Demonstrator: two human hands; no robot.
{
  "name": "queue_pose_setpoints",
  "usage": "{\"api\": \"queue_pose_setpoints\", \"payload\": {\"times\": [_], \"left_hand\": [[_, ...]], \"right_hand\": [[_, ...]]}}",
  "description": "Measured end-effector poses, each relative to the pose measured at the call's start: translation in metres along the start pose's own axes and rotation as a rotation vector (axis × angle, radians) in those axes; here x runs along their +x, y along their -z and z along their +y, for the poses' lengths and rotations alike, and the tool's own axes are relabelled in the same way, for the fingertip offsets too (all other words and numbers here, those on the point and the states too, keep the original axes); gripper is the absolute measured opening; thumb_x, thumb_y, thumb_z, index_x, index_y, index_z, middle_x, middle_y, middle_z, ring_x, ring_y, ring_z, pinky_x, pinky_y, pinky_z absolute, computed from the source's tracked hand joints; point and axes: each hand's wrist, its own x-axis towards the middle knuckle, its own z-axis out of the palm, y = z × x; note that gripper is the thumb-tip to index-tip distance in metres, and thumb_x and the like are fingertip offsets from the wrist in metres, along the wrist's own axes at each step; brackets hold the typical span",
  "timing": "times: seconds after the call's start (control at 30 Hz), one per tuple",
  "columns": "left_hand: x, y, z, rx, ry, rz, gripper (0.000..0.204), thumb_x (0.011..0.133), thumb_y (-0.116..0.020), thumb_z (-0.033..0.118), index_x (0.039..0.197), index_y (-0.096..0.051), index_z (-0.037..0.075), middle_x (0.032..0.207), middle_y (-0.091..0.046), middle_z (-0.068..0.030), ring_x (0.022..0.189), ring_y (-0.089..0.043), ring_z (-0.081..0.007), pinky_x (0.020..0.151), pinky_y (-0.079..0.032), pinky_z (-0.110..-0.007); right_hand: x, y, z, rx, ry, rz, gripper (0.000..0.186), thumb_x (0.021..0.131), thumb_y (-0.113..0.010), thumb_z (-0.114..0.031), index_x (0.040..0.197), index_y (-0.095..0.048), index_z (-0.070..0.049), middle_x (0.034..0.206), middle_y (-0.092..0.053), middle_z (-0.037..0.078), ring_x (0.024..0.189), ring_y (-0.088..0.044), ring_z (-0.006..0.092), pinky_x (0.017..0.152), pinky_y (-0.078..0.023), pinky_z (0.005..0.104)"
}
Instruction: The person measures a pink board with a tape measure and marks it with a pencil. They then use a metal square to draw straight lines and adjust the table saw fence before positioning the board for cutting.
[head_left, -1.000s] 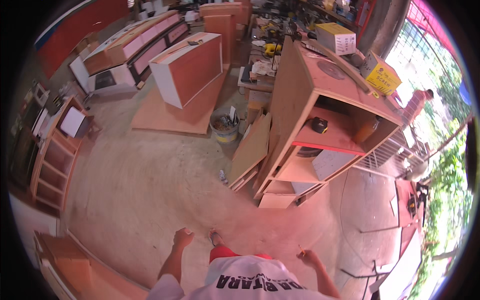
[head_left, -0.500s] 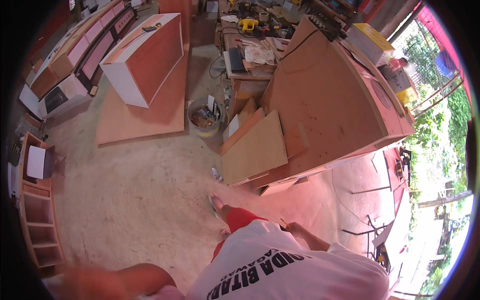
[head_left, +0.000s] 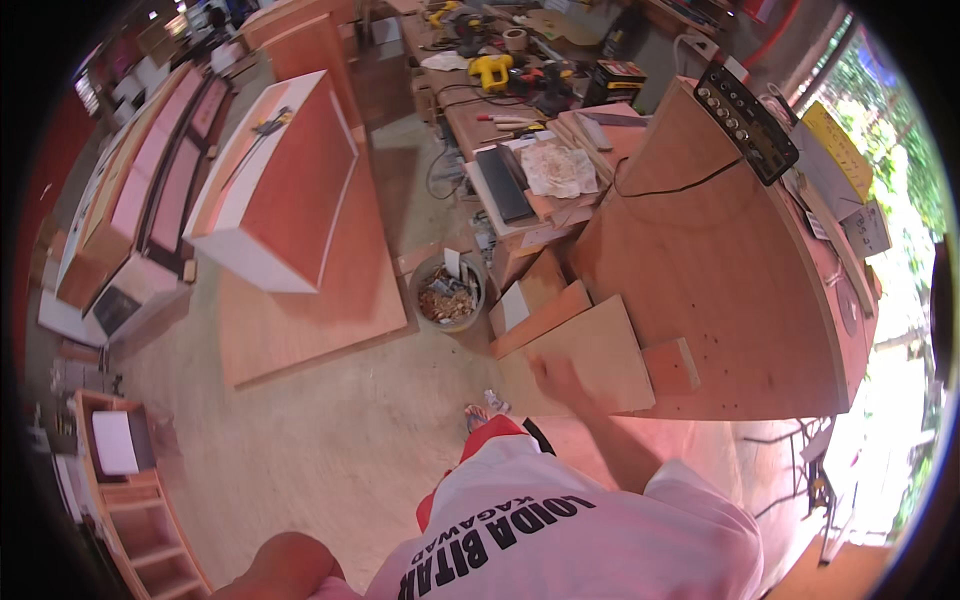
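The light plywood panel [head_left: 590,355] leans against the side of the big reddish cabinet [head_left: 740,270], just right of the floor's middle. The right hand [head_left: 560,378] rests on the panel's lower left part; it is blurred, so I cannot tell whether the fingers are spread or pressed together. At two o'clock from the hand a small wood block [head_left: 672,366] lies against the cabinet. At ten o'clock sits a round bucket of scraps [head_left: 447,294], near the panel. Further out at eleven o'clock a white-edged box cabinet [head_left: 275,185] rests on a flat board [head_left: 300,310]. Of the left arm only what looks like an elbow [head_left: 285,568] shows, at seven o'clock; the hand is out of view.
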Motion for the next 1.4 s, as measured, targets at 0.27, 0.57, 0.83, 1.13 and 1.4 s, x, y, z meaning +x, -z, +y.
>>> {"api": "queue_pose_setpoints", "payload": {"times": [0.27, 0.57, 0.83, 1.13, 1.4], "left_hand": [[-0.295, 0.221, -0.098, 0.889, 1.370, -0.377, 0.017, 0.093, -0.069, 0.019, 0.093, -0.062, 0.003, 0.088, -0.059, -0.0124, 0.079, -0.055, -0.0287, 0.074, -0.047, -0.042], [-0.554, 0.257, -0.065, 0.499, 2.065, -1.238, 0.028, 0.094, -0.071, 0.024, 0.109, -0.062, 0.003, 0.105, -0.063, -0.0185, 0.096, -0.058, -0.0352, 0.085, -0.048, -0.048], [-0.590, 0.167, -0.241, -0.151, 1.144, -1.248, 0.068, 0.095, -0.070, 0.033, 0.150, -0.044, 0.004, 0.145, -0.051, -0.0242, 0.125, -0.052, -0.0397, 0.109, -0.042, -0.049], [-0.219, -0.125, -0.002, -1.042, 0.395, -0.900, 0.062, 0.092, -0.074, 0.035, 0.140, -0.052, 0.002, 0.133, -0.058, -0.0184, 0.120, -0.058, -0.0336, 0.106, -0.044, -0.050], [-0.155, -0.205, 0.341, -1.813, 0.082, -1.220, 0.047, 0.091, -0.073, 0.008, 0.135, -0.060, 0.000, 0.097, -0.063, -0.0176, 0.087, -0.065, -0.0342, 0.077, -0.053, -0.043]], "right_hand": [[0.384, 0.217, -0.096, -0.560, 0.053, 0.926, 0.045, 0.090, -0.077, -0.030, 0.111, -0.059, 0.005, 0.106, -0.064, 0.027, 0.103, -0.060, 0.0478, 0.092, -0.047, 0.0552], [0.430, 0.231, -0.058, -0.627, -0.465, 0.525, 0.038, 0.090, -0.065, -0.012, 0.121, -0.057, 0.007, 0.126, -0.058, 0.032, 0.123, -0.057, 0.0464, 0.103, -0.047, 0.0523], [0.252, 0.135, -0.241, -0.128, 0.330, 0.690, 0.019, 0.082, -0.066, 0.000, 0.100, -0.060, -0.001, 0.105, -0.059, 0.016, 0.099, -0.056, 0.0363, 0.090, -0.047, 0.0467], [-0.260, 0.040, -0.283, 0.860, -0.211, 0.483, 0.025, 0.101, -0.067, -0.015, 0.121, -0.058, -0.002, 0.106, -0.058, 0.005, 0.102, -0.056, 0.0169, 0.090, -0.045, 0.0343], [-0.579, -0.023, -0.281, 1.212, -0.437, 1.397, 0.022, 0.102, -0.068, -0.013, 0.109, -0.047, -0.009, 0.087, -0.043, -0.006, 0.088, -0.050, 0.0054, 0.077, -0.043, 0.0241]]}}
